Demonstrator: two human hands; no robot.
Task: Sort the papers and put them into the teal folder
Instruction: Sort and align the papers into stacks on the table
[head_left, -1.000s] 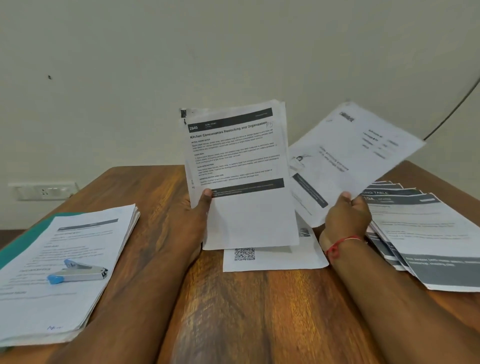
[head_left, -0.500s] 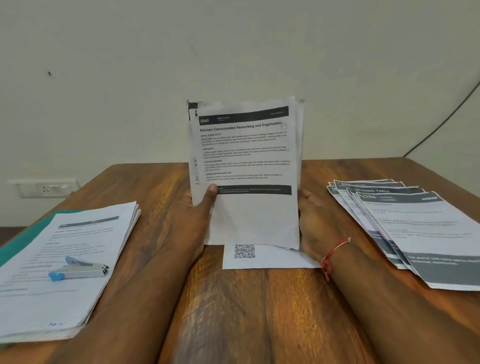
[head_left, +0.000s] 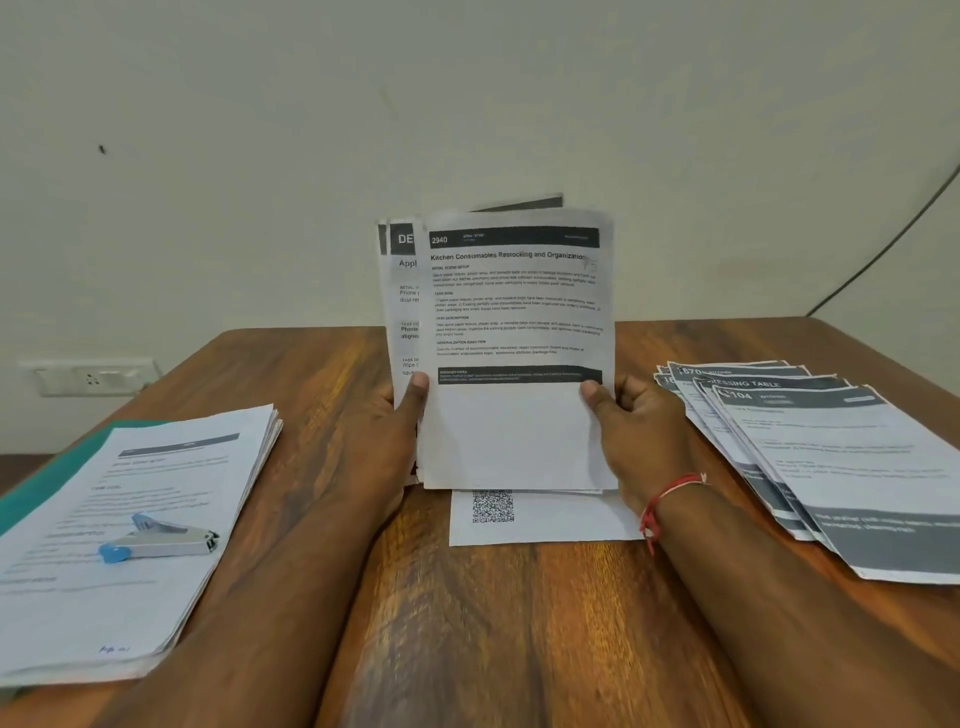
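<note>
Held sheaf of papers (head_left: 514, 436): our left hand (head_left: 392, 436) and right hand (head_left: 631, 434) now both pinch its edges, the right returned from the right-hand pile (head_left: 831, 457); we judge sorting unfinished.

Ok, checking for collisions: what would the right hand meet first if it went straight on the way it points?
The right hand points away from the person, gripping the papers; beyond them probably only the wall, though depth is unclear.

Printed sheaf (head_left: 517, 332) being held upright at centre, above a flat QR-coded sheet (head_left: 550, 519); thick stack (head_left: 156, 478) lying on the teal folder (head_left: 44, 486), left; fanned stack (head_left: 836, 467) lying right.
</note>
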